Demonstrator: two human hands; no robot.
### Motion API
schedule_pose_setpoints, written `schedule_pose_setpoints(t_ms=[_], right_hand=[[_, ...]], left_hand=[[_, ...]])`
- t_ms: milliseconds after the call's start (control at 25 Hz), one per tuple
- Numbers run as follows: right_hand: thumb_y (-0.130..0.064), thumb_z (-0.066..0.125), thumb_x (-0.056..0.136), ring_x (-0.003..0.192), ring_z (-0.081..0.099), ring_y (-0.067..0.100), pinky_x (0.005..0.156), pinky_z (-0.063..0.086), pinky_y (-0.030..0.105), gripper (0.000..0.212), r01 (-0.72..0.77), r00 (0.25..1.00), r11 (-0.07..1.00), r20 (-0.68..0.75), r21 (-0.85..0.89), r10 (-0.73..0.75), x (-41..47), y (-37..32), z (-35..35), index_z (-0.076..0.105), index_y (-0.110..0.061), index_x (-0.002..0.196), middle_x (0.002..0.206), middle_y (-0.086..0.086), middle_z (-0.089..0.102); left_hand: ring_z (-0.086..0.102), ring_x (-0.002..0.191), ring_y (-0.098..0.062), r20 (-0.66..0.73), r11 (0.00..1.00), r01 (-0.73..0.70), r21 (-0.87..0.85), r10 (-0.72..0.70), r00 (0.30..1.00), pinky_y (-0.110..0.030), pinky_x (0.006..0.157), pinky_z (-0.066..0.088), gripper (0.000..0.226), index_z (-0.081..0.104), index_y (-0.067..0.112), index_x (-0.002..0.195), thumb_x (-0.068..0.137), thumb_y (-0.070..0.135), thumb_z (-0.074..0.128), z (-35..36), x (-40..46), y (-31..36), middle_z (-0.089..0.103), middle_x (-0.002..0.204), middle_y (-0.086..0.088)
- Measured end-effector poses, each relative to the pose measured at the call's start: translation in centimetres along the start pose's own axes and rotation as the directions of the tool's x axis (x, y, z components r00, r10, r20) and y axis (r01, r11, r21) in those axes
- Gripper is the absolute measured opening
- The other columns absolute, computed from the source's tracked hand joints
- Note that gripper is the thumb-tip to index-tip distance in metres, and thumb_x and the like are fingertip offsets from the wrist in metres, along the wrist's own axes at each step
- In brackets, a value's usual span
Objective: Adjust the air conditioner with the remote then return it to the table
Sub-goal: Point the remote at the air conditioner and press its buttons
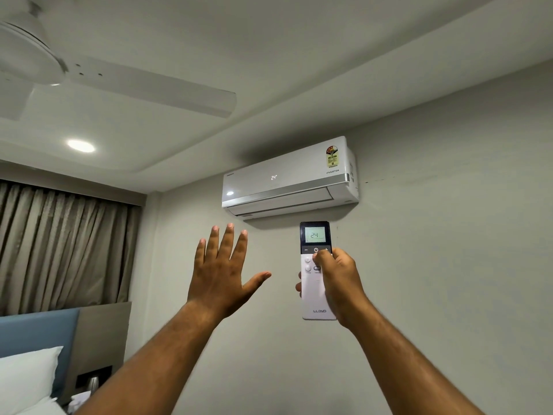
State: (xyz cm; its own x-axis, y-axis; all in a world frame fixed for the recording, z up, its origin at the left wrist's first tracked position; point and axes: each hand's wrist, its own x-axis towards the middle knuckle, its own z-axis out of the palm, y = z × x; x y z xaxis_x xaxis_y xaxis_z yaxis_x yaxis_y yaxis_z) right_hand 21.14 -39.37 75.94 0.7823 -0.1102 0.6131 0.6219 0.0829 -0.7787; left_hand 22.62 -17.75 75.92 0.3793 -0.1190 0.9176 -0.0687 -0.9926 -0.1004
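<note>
head view: slim white plastic remote with dark lit screen (317,269), held upright below the white wall-mounted air conditioner (288,178). right hand (338,278) wrapped round its mid-body, thumb on buttons. left hand (223,269) spread, empty. likely light, rigid, smooth; best gripped mid-body.

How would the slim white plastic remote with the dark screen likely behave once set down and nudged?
The slim white plastic remote looks rigid and probably light: the right hand alone holds it upright. Its flat, boxy body should slide rather than roll. Stood on end it would likely tip, being tall and narrow.
</note>
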Motion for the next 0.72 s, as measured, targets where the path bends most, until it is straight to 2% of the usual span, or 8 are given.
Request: schedule_pose_setpoints(t_ms=[160, 400, 720], right_hand=[[-0.021, 0.049, 0.088, 0.063, 0.068, 0.038, 0.056, 0.057, 0.039, 0.017, -0.014, 1.000, 1.000, 0.001, 0.025, 0.014, 0.1, -0.6, -0.3, 0.054, -0.008, 0.097, 0.087, 0.023, 0.068], [-0.021, 0.048, 0.089, 0.068, 0.069, 0.039, 0.058, 0.057, 0.038, 0.013, -0.011, 1.000, 1.000, -0.003, -0.002, 0.011, 0.2, -1.1, -0.7, 0.054, -0.012, 0.097, 0.094, 0.025, 0.069], [-0.019, 0.046, 0.088, 0.059, 0.069, 0.036, 0.056, 0.057, 0.039, 0.017, -0.025, 1.000, 0.999, -0.004, 0.028, 0.026, 0.2, -1.6, -1.2, 0.053, -0.006, 0.096, 0.086, 0.023, 0.068]], left_hand=[[-0.014, 0.145, -0.030, 0.010, 1.000, 0.005, 0.023, -0.005, 1.000, -0.049, 0.117, -0.005, 0.095, -0.017, 0.027, 0.142, 0.068, 0.085, -0.007, 0.1, 0.2, 0.1, -0.010, 0.159, -0.007], [-0.012, 0.145, -0.031, -0.002, 1.000, -0.005, 0.023, 0.005, 1.000, -0.049, 0.116, -0.005, 0.096, -0.013, 0.026, 0.144, 0.069, 0.086, -0.005, 0.1, 0.1, 0.5, -0.008, 0.159, -0.007], [-0.011, 0.146, -0.031, -0.005, 0.999, -0.012, 0.030, 0.012, 1.000, -0.049, 0.116, -0.005, 0.100, -0.004, 0.024, 0.150, 0.071, 0.085, -0.003, 0.0, 0.3, 1.2, -0.005, 0.160, -0.008]])
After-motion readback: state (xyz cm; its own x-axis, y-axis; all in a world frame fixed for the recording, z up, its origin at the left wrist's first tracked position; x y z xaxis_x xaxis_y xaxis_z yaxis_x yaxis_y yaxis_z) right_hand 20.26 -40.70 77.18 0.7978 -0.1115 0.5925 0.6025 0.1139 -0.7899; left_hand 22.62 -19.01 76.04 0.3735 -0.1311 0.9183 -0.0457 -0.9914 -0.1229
